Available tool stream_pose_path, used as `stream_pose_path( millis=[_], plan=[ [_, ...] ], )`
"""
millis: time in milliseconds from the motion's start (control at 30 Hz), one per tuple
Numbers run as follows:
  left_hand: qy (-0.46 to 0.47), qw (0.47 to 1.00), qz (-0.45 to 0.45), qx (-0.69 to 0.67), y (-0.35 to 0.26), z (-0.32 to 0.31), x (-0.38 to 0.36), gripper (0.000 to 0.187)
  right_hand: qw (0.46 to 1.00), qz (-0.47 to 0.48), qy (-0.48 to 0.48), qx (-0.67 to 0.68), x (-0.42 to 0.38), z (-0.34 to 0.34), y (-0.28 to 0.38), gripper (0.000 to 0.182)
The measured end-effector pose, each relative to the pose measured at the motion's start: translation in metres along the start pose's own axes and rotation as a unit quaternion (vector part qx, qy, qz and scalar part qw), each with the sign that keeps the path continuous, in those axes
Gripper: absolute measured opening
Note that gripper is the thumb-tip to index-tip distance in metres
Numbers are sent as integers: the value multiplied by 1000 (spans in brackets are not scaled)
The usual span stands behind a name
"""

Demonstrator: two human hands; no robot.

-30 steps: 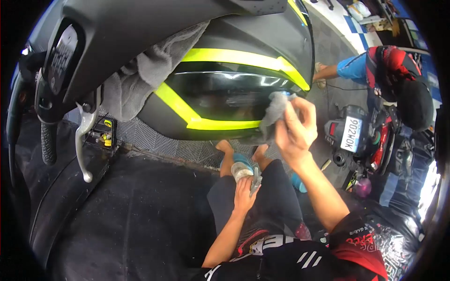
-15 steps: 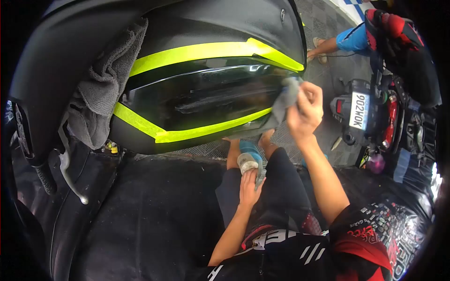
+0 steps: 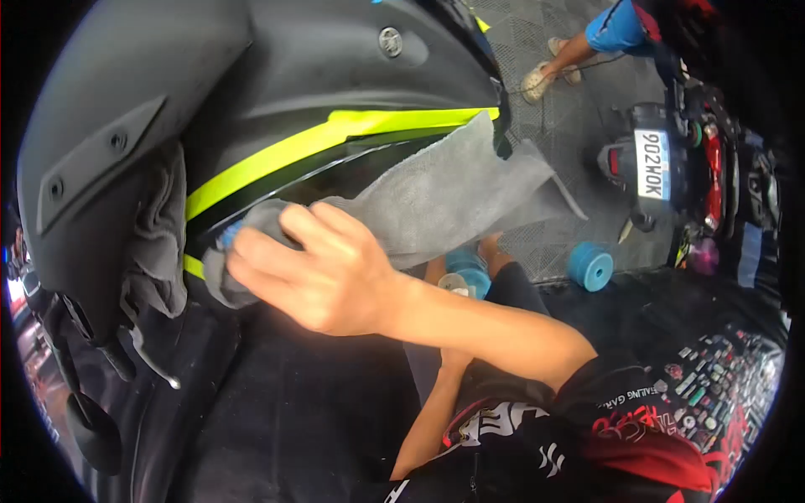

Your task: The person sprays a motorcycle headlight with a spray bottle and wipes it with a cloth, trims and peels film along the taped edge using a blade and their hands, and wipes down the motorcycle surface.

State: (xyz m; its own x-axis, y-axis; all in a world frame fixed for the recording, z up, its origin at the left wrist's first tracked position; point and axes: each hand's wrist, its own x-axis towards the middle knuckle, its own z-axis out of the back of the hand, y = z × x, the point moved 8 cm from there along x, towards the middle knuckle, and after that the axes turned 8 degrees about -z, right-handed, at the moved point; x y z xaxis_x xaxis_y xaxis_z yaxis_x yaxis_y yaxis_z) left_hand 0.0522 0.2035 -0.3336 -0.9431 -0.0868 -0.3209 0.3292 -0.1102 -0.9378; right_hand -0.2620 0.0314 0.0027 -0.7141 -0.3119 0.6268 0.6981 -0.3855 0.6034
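My right hand (image 3: 314,268) is closed on a grey cloth (image 3: 436,197) at the left end of a glossy black panel (image 3: 335,178), bordered by yellow-green tape (image 3: 285,157). The loose part of the cloth trails to the right over the panel. A bit of blue (image 3: 231,234) shows beside my fingertips. My left hand (image 3: 457,358) is low in the middle, its fingers hidden behind my right forearm. Just above that forearm, a whitish round container (image 3: 454,283) shows near my legs.
Another grey cloth (image 3: 159,235) is tucked at the left under the black bodywork (image 3: 126,109). A lever (image 3: 151,356) juts out below it. On the floor at the right is a blue roll (image 3: 590,267). Beyond stand a person's leg (image 3: 573,54) and a motorcycle with a plate (image 3: 651,165).
My right hand has swept left across the panel with the cloth, which now spreads out behind it. The view has shifted, and my right forearm now covers my left hand's fingers.
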Motion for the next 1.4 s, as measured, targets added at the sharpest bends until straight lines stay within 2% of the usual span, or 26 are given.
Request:
stream_pose_path(
  millis=[67,100,167,200,267,300,367,433,467,500,533,567,600,767,833,867,933,1000,1067,1133,1200,1233,1267,1300,1333,1400],
  plan=[
    [-6,992,-73,103,-44,17,24,46,1000,19,1,6,-13,16,-22,21],
    [11,997,-19,71,-40,18,23,42,1000,9,24,3,-20,27,-41,22],
    [-4,992,-24,120,-78,26,43,35,998,-21,52,-16,-43,49,-85,24],
    [-14,991,-23,128,-81,27,44,34,998,-60,29,-21,-51,64,-107,25],
    [-18,991,-23,132,-82,29,46,38,995,-79,-58,-18,-77,92,-151,31],
    [-18,990,-21,136,-79,31,44,39,986,-155,-66,-11,-79,98,-159,24],
    [-20,991,-13,135,-73,31,42,40,981,-193,-31,-2,-83,88,-143,36],
    [-20,991,-1,131,-66,28,40,40,995,-78,46,-34,-52,60,-97,28],
    [-25,988,-57,143,-64,26,35,39,991,-52,92,84,-36,37,-74,20],
    [-1,995,-14,99,-26,11,16,41,998,-46,7,51,-20,23,-43,13],
    [21,998,33,57,3,1,-5,44,997,-42,-40,60,-9,10,-22,14],
    [85,976,174,102,11,0,4,46,997,-43,-27,64,0,-1,-8,15],
    [170,925,300,157,12,1,9,49,997,-37,-14,68,6,-4,-1,16],
    [81,984,2,159,53,-8,-33,52,997,-26,-16,65,-17,20,-34,14],
    [48,990,-38,124,15,4,-14,51,999,-31,-10,38,-32,44,-69,14],
    [30,995,-20,98,-39,13,20,49,999,-35,-2,27,-41,54,-90,15],
    [34,985,83,150,-52,12,23,44,999,-44,7,-2,-62,73,-133,24],
    [40,988,46,141,-63,8,30,41,994,-88,-44,54,-89,98,-180,39],
    [14,989,4,145,-71,10,33,42,978,-174,-90,74,-123,112,-225,43],
    [-3,990,37,133,-69,15,33,42,932,-325,-142,78,-151,113,-253,43],
    [-21,991,53,121,-69,19,39,43,943,-294,-145,-53,-132,109,-217,33],
    [-29,991,53,116,-69,20,44,43,965,-215,-123,-82,-108,102,-184,20],
    [-28,991,61,113,-69,21,35,43,982,-171,-68,-39,-85,82,-154,11],
    [36,987,74,140,-43,12,18,46,991,-132,-10,9,-63,62,-124,11],
    [15,994,10,107,-34,5,2,44,986,-115,-59,105,-52,48,-97,12],
    [55,987,-7,150,-9,-8,-13,43,962,-157,-47,219,-27,22,-62,11]
  ],
)
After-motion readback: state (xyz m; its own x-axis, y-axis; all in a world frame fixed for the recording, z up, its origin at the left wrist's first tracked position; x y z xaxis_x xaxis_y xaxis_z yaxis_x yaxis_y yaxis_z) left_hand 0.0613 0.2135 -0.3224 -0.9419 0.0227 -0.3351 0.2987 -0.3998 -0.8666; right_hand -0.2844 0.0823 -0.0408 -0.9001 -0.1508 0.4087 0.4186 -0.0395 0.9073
